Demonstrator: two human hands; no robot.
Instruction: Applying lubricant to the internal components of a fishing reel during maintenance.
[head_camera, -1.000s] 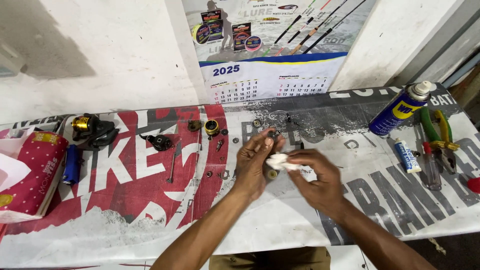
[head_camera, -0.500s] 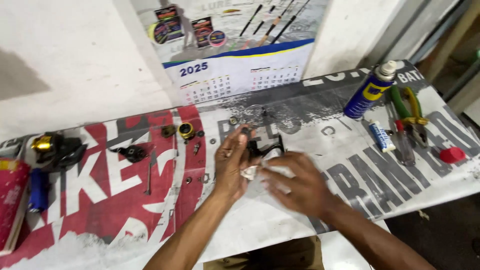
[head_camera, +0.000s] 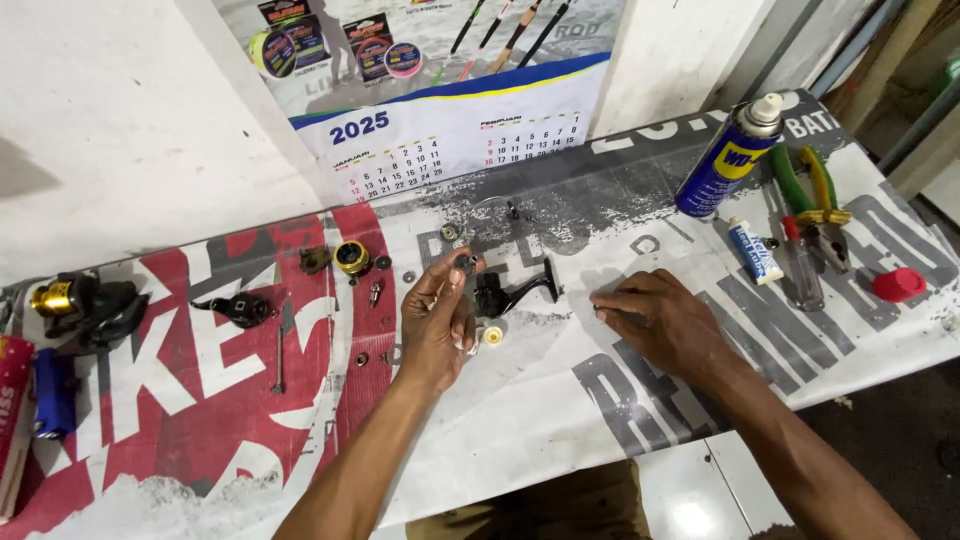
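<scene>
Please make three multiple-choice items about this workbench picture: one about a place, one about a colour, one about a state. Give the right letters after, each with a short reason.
1. Where does the blue spray can stand?
A. at the far right of the bench, left of the pliers
B. at the near left edge
C. between the two hands

2. What colour is the small cap lying at the right end?
A. yellow
B. red
C. white

3. What is the state of the left hand?
A. flat and empty on the bench
B. out of view
C. holding a black fishing reel body

Answers: 1 A, the can stands by the wall with the green-and-yellow-handled pliers to its right. 2 B, the cap is plainly red. 3 C, the fingers close on the reel body, while the right hand rests on the bench.
</scene>
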